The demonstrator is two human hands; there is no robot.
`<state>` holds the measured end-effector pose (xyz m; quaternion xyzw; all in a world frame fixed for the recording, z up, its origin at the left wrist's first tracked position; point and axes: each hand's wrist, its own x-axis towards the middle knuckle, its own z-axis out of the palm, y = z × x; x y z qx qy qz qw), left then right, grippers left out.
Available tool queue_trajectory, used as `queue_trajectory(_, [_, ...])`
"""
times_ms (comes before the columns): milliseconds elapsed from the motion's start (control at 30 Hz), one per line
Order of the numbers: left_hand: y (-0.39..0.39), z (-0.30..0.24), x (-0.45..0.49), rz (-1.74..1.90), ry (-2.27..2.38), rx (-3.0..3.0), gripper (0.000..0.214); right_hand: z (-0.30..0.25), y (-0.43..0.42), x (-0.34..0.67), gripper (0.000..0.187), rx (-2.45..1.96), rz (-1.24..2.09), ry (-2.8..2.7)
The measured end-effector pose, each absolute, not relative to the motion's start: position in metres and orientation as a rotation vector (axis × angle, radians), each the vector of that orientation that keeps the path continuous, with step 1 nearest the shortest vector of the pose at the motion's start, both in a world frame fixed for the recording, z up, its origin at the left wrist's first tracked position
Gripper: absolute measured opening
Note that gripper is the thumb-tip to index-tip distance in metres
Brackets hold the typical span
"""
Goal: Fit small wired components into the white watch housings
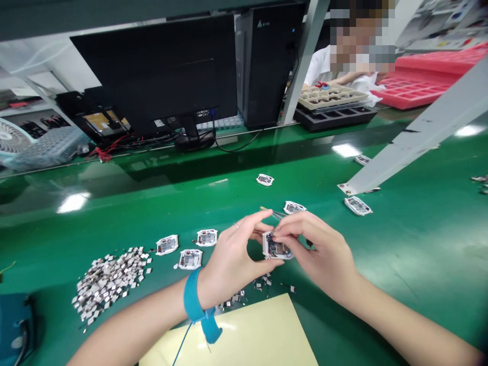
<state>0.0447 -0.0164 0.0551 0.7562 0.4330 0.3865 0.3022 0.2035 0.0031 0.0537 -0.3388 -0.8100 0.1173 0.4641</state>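
Far left first: a heap of small silvery square pieces (pixel 109 284) lies on the green bench mat (pixel 396 254), well out past the left hand (pixel 232 259), and a blue case (pixel 13 325) is cut off by the frame's corner. Moving in, three white-framed circuit modules (pixel 189 259) sit just beyond the left fingers (pixel 251 222). A blue wrist strap (pixel 192 300) circles the left wrist, and a cream sheet (pixel 232 335) runs off the bottom edge below the hands.

Centre now, and both hands are closed in a tight pinch on a white-framed module (pixel 277 248), held up between the fingertips with its edges gripped from both sides. Thin tweezers (pixel 273 214) poke out above the fingers; which hand has them, I can't tell. Loose silvery squares (pixel 261 282) are scattered just below.

On to the right hand (pixel 320 254): fingers curled over the module, with wide-open green mat beyond them. A lone module (pixel 357 205) sits up and right of the fingers, near the foot of a grey metal beam (pixel 419 132), and another (pixel 292 207) lies just above them.
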Motion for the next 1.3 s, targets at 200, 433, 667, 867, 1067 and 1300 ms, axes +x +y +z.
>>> queue_trajectory(200, [-0.020,0.055,0.045,1.110,1.095,1.866,0.064,0.047,0.003,0.203,0.010,-0.855,0.630,-1.814])
queue_trajectory(433, [-0.022,0.050,0.045,1.083,1.137,1.823,0.057,0.041,0.005,0.203,0.005,-0.828,0.659,-1.845])
queue_trajectory(667, [-0.026,0.047,0.042,1.019,1.156,1.836,0.058,0.048,0.004,0.213,0.008,-0.704,-0.033,-2.238])
queue_trajectory(867, [-0.033,0.046,0.038,1.000,1.110,1.788,0.060,0.047,-0.004,0.211,0.012,-0.624,0.179,-2.170])
queue_trajectory(1067, [-0.036,0.041,0.036,1.064,1.148,1.821,0.056,0.050,-0.003,0.205,0.008,-0.859,0.516,-2.103])
queue_trajectory(1300, [-0.037,0.040,0.036,1.040,1.178,1.810,0.057,0.047,-0.010,0.209,0.009,-0.689,-0.200,-2.346])
